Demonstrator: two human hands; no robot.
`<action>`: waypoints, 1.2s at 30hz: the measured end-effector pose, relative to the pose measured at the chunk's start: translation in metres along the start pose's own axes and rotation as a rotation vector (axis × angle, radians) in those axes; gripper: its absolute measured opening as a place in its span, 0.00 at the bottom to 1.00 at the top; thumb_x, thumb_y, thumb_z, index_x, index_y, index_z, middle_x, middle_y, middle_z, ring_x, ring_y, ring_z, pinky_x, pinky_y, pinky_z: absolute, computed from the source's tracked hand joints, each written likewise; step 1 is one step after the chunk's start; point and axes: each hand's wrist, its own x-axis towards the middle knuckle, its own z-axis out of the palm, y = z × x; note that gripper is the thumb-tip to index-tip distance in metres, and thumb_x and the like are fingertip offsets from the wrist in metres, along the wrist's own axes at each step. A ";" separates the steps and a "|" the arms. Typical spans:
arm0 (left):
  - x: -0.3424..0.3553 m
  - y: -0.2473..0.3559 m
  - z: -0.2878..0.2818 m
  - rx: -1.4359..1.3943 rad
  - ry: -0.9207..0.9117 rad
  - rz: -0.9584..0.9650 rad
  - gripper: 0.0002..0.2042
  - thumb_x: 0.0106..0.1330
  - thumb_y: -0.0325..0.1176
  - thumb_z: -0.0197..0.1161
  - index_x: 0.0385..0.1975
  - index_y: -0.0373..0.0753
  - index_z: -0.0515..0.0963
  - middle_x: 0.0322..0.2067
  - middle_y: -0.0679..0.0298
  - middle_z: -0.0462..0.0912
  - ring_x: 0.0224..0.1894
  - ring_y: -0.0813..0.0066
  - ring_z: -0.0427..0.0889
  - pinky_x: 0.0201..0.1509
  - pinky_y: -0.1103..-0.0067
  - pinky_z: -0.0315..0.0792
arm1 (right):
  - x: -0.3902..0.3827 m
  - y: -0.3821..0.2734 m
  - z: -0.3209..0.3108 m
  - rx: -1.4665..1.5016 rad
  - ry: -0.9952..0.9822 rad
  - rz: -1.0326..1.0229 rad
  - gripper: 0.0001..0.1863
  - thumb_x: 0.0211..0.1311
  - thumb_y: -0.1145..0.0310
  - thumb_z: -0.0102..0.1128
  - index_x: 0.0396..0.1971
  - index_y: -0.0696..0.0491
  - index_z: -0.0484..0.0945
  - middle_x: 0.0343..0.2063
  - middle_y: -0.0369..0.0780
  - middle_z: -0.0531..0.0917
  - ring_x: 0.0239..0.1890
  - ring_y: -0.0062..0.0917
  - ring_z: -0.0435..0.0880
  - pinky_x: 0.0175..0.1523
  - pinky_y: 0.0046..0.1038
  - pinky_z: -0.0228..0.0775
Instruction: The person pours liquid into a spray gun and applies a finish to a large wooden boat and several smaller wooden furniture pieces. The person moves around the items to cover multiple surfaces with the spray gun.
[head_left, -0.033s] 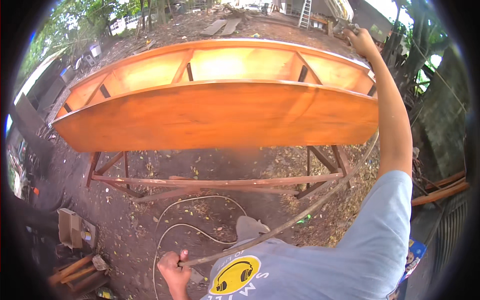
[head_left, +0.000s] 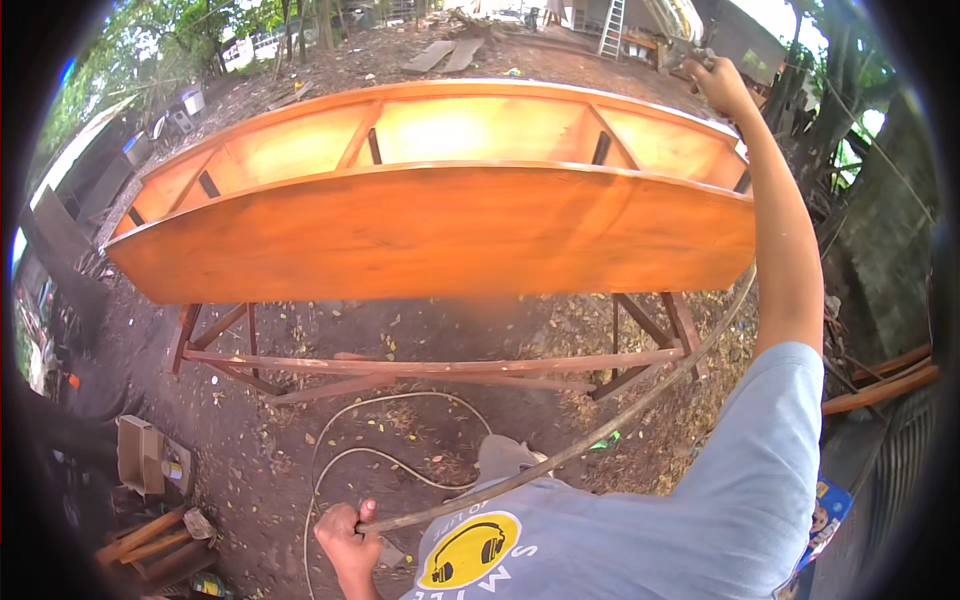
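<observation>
My right hand (head_left: pixel 720 85) reaches out to the far right, closed around the handle of a spray gun with a shiny metal cup (head_left: pixel 676 18). Low and left of my shirt, my left hand (head_left: pixel 347 535) is wrapped round a hose (head_left: pixel 590 455), thumb pointing up. That hose runs across my front and up to the right, passing behind my right forearm. Before me lies a long, orange-brown wooden frame (head_left: pixel 430 230) with a smooth front board and several open compartments behind it. It rests on a reddish wooden trestle (head_left: pixel 440 364).
A loop of thin hose (head_left: pixel 385 452) lies on the leaf-strewn dirt. To the left are a cardboard box (head_left: pixel 140 455) and wood pieces (head_left: pixel 150 540). Planks (head_left: pixel 880 388) and corrugated sheet stand close on the right. A ladder (head_left: pixel 612 28) leans far back.
</observation>
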 end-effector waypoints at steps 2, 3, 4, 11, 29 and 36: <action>-0.005 0.034 0.015 0.012 0.018 -0.021 0.21 0.57 0.29 0.68 0.11 0.34 0.61 0.11 0.54 0.62 0.14 0.51 0.63 0.20 0.62 0.55 | 0.002 0.028 0.003 0.016 -0.029 -0.018 0.18 0.65 0.54 0.59 0.40 0.54 0.84 0.20 0.40 0.83 0.23 0.27 0.80 0.36 0.33 0.73; -0.008 0.049 0.024 0.034 0.026 -0.031 0.21 0.57 0.29 0.68 0.11 0.34 0.61 0.11 0.53 0.62 0.14 0.51 0.63 0.20 0.62 0.55 | 0.002 0.031 0.006 0.030 -0.058 -0.001 0.17 0.65 0.55 0.59 0.40 0.54 0.84 0.21 0.41 0.83 0.23 0.27 0.80 0.36 0.33 0.73; -0.010 0.063 0.035 0.051 0.032 -0.041 0.21 0.57 0.29 0.67 0.11 0.34 0.61 0.11 0.53 0.63 0.14 0.51 0.63 0.20 0.62 0.55 | -0.005 0.031 0.007 0.039 -0.087 0.017 0.17 0.65 0.55 0.59 0.40 0.54 0.84 0.21 0.41 0.83 0.24 0.28 0.80 0.37 0.34 0.73; 0.004 0.179 0.136 0.030 0.005 0.044 0.20 0.57 0.28 0.67 0.11 0.34 0.61 0.12 0.53 0.64 0.15 0.50 0.64 0.21 0.63 0.56 | -0.012 0.099 -0.034 0.198 -0.335 0.011 0.19 0.64 0.53 0.62 0.31 0.57 0.77 0.18 0.36 0.76 0.12 0.19 0.69 0.15 0.25 0.59; 0.009 0.277 0.206 0.040 -0.009 -0.006 0.21 0.63 0.33 0.63 0.11 0.33 0.63 0.11 0.51 0.65 0.16 0.48 0.66 0.22 0.61 0.57 | -0.001 0.408 -0.104 0.165 0.205 0.259 0.18 0.62 0.57 0.62 0.29 0.60 0.77 0.21 0.43 0.81 0.10 0.23 0.72 0.13 0.27 0.59; -0.013 0.252 0.174 0.126 0.048 -0.123 0.21 0.63 0.31 0.62 0.11 0.32 0.62 0.12 0.50 0.64 0.15 0.48 0.64 0.22 0.61 0.55 | 0.011 0.427 -0.053 0.004 0.365 0.467 0.18 0.61 0.59 0.61 0.31 0.62 0.78 0.14 0.44 0.76 0.07 0.31 0.73 0.11 0.36 0.59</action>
